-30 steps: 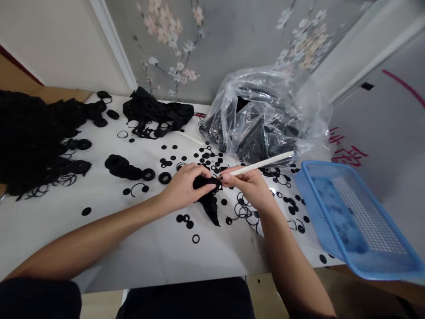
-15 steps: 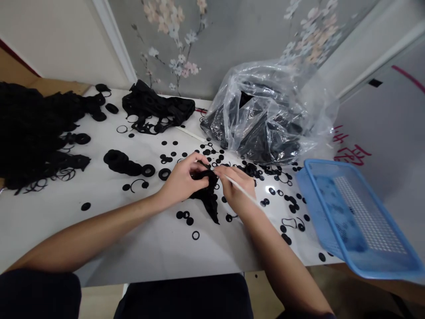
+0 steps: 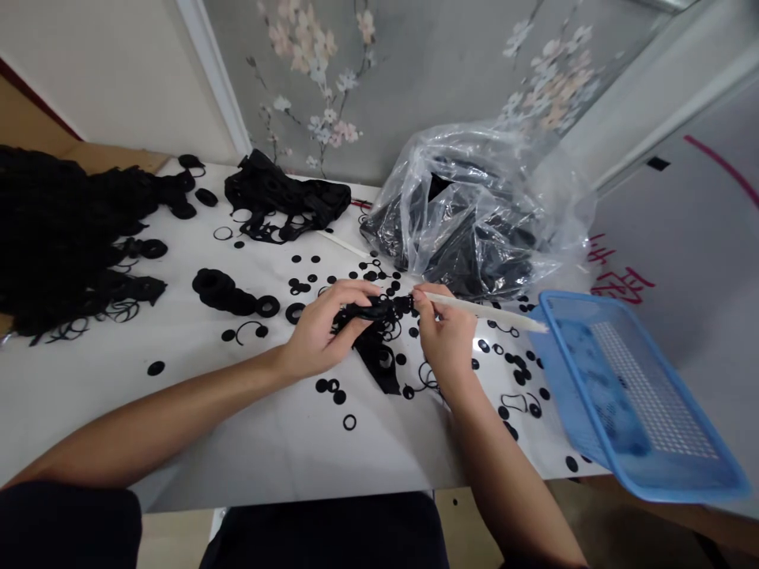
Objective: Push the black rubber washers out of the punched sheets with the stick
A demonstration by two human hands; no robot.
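Note:
My left hand point(image 3: 317, 332) is closed on a floppy black rubber sheet point(image 3: 378, 359), pinching its upper part while a pointed end droops to the table. In my right hand point(image 3: 447, 340) is a thin, flat white stick point(image 3: 489, 310), gripped close to its left end and slanting off to the right. That end is near the edge of the rubber; whether they touch I cannot tell. Small black discs and thin rings lie around both hands, among them a lone ring point(image 3: 349, 422) in front. Just left of my left hand rests a thick black ring point(image 3: 295, 313).
A clear plastic bag point(image 3: 474, 213) of black pieces stands behind my hands. On the right sits a blue basket point(image 3: 549, 371). Leftward are a toppled stack of black rings point(image 3: 222, 294), a large black heap point(image 3: 53, 237) and a bundle of black sheets point(image 3: 285, 194) near the wall.
My right hand has moved right, away from my left hand. The white stick has swung from pointing back along my forearm to pointing right. More of the rubber's upper edge shows between my hands.

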